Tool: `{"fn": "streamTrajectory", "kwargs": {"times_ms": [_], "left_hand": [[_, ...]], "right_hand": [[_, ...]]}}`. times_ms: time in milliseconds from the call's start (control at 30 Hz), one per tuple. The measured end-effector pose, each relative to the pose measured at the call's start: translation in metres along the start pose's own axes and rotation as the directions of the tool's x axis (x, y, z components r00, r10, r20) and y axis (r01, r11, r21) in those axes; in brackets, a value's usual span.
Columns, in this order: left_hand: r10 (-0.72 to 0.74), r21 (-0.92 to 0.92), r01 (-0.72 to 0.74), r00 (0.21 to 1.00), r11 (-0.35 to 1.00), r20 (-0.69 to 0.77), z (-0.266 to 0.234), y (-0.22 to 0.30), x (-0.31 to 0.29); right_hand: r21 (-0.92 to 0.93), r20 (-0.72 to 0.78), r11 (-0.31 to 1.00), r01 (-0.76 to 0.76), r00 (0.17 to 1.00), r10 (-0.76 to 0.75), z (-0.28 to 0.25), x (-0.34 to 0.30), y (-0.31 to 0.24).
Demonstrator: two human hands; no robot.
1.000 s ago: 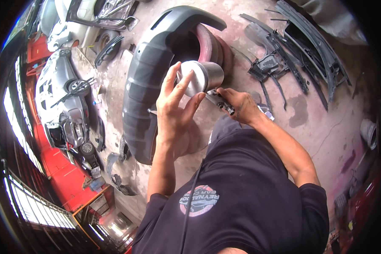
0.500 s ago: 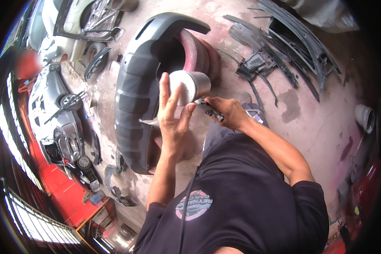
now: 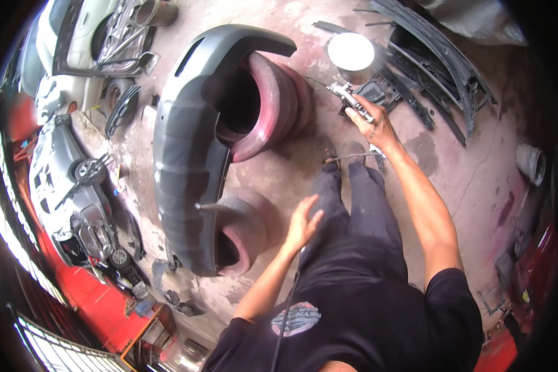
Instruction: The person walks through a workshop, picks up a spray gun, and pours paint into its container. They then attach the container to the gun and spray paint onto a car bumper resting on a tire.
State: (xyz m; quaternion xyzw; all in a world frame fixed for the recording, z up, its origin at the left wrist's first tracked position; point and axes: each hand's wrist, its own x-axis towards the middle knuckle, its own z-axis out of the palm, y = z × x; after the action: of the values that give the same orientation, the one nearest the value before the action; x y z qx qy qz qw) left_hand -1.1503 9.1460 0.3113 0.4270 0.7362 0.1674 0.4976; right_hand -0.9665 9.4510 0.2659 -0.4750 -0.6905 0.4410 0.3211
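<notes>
My right hand [image 3: 376,129] is wrapped round the handle of a metal spray gun [image 3: 348,98], held out ahead and to the right. At its far end shows a round silver cup with a bright white top [image 3: 351,52]. Nearer my body, my left hand [image 3: 305,223] is open with its fingers apart and holds nothing. To the left lies a dark grey car bumper [image 3: 183,149], curved at its far end and propped on pinkish-red tyres [image 3: 284,93]. A thin pointed piece [image 3: 209,206] sticks out from the bumper toward my left hand.
Black plastic car parts [image 3: 431,56] lie on the floor at the far right. Partly dismantled silver cars [image 3: 74,180] and a removed door [image 3: 108,43] line the left. A whitish bucket-like container [image 3: 530,164] sits at the right edge.
The spray gun moved away and to the right in my right hand. My left hand dropped from beside the cup back toward my body.
</notes>
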Motion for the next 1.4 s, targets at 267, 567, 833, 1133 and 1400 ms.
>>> {"fn": "streamTrajectory", "kwargs": {"times_ms": [267, 567, 833, 1133, 1400], "left_hand": [[0.103, -0.291, -0.084, 0.993, 0.953, 0.05, 0.082, -0.004, 0.211], [-0.009, -0.896, 0.199, 0.977, 0.398, 0.213, 0.149, -0.004, 0.389], [0.068, -0.924, 0.284, 0.948, 0.257, 0.311, 0.155, -0.036, 0.409], [0.031, -0.943, 0.248, 0.965, 0.219, 0.261, 0.15, -0.032, 0.388], [-0.04, -0.904, 0.2, 0.979, 0.379, 0.2, 0.144, -0.032, 0.381]], "right_hand": [[-0.001, 0.032, 0.969, -0.249, 0.968, 0.249, 0.03, 0.047, 0.104], [0.044, 0.037, 0.972, -0.229, 0.973, 0.228, 0.087, 0.084, 0.183], [0.091, 0.012, 0.926, -0.367, 0.93, 0.368, 0.099, 0.084, 0.211], [0.029, 0.217, 0.976, -0.214, 0.955, 0.203, 0.094, 0.064, 0.217], [0.339, 0.149, 0.784, -0.52, 0.852, 0.501, 0.095, 0.085, 0.195]]}}
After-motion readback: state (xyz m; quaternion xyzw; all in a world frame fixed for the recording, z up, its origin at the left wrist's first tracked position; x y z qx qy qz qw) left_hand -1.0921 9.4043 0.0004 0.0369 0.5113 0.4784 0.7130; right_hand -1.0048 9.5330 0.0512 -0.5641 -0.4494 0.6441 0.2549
